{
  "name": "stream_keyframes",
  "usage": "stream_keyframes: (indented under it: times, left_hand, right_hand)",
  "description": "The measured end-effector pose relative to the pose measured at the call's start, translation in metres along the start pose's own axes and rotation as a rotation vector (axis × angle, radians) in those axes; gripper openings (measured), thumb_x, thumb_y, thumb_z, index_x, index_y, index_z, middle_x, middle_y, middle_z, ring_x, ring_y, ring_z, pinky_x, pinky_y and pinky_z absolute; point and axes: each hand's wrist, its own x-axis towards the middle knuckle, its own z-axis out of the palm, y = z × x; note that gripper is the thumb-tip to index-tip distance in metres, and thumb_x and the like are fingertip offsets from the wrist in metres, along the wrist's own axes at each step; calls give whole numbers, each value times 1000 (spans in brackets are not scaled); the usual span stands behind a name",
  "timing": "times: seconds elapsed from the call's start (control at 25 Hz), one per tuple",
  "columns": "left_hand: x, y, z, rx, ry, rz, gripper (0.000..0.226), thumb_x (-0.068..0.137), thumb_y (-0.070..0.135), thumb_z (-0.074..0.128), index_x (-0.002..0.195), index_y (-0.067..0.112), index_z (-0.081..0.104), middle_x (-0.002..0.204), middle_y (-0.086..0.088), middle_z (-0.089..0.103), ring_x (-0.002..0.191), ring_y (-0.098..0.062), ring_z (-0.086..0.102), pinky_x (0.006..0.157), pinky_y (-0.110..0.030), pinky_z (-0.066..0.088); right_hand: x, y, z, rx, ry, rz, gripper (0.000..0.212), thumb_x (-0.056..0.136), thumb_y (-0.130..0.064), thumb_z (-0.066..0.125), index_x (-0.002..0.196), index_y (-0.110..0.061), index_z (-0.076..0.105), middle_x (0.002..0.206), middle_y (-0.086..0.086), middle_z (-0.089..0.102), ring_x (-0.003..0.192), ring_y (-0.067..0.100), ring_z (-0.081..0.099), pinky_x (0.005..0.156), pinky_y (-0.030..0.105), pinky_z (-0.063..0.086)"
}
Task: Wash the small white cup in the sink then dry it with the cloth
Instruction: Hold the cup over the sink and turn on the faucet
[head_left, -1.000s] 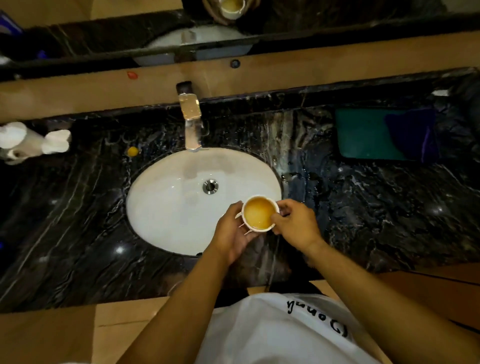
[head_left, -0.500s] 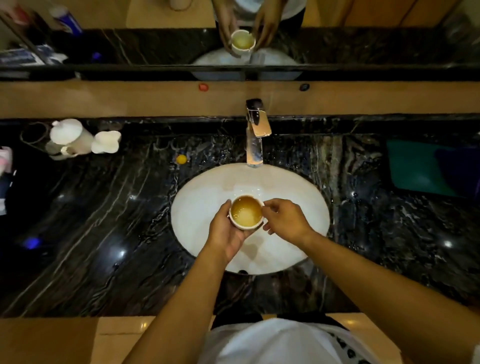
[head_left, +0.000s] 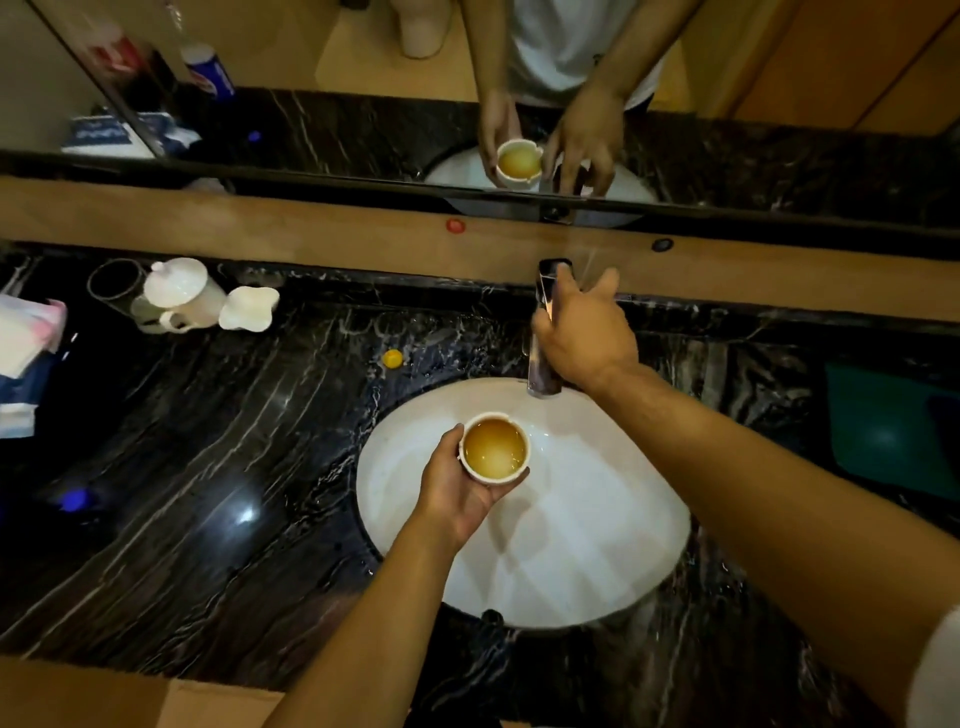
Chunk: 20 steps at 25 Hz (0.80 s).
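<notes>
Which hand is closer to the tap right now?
The right hand: it rests on the tap behind the sink. The left hand is nearer the person, over the basin, holding the cup of yellowish liquid.

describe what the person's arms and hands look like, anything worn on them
Both forearms are bare, with no watch, ring or glove visible on the left hand or the right hand. A white short sleeve edge shows at the right upper arm.
</notes>
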Motion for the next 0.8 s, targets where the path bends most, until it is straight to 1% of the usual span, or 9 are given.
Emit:
stream_keyframes:
  times: [0.04,0.12,0.24,0.32,0.4,0.48,0.56,0.68,0.8]
  left_hand:
    - [4,0,3,-4,5,-8,52,102,37,46,142,3,52,138,-29,60,126,-47,58,106,-65,44]
    - [12,0,10,-16,8,-14,54,102,37,46,143,2,51,141,-30,57,130,-50,53,109,-68,38]
    - [19,0,20,-6,12,-16,54,102,37,46,143,2,50,141,-29,57,132,-50,51,109,-69,37]
    - [23,-1,24,8,9,-10,54,102,37,48,143,3,50,140,-29,58,131,-49,53,107,-68,40]
    - [26,-2,29,19,2,1,53,101,36,48,143,4,50,140,-29,58,129,-46,55,102,-66,46]
    - [28,-3,33,23,-4,0,52,101,37,48,142,5,51,139,-28,59,124,-45,58,96,-63,51]
    - [29,-3,39,30,-4,-16,48,101,37,48,137,7,55,134,-27,63,118,-44,61,92,-61,53]
    - [32,-7,47,33,-10,-22,40,101,37,48,128,9,59,118,-23,71,109,-40,66,97,-61,52]
    - [34,-9,54,42,-22,-27,42,102,37,45,130,9,60,118,-21,72,107,-37,68,101,-62,49]
  right_hand:
    - [4,0,1,-23,-17,2,67,100,-41,50,158,-20,24,143,24,32,87,40,64,65,37,46]
    - [8,-1,5,-67,-50,0,69,101,-38,47,160,-18,17,142,27,39,98,43,64,67,40,46]
    - [12,-3,2,-89,-88,-10,72,102,-36,45,163,-18,9,139,28,48,109,44,61,72,43,44]
    - [14,-2,-1,-79,-106,-26,72,102,-33,45,162,-17,9,136,28,51,108,43,61,73,43,43]
    - [18,-2,-6,-74,-135,-37,71,101,-31,44,162,-15,11,130,29,54,104,43,60,71,42,42]
    - [21,-4,-11,-84,-165,-44,72,101,-29,43,163,-12,9,128,30,56,105,42,59,71,42,43]
    - [23,-6,-13,-84,-183,-39,72,102,-29,42,163,-11,8,128,29,57,106,41,60,72,42,44]
    - [24,-7,-15,-76,-204,-35,72,102,-28,44,163,-11,8,130,28,57,109,40,60,74,43,46]
    - [26,-8,-19,-74,-219,-39,72,101,-26,45,162,-10,9,130,27,58,109,40,60,74,43,47]
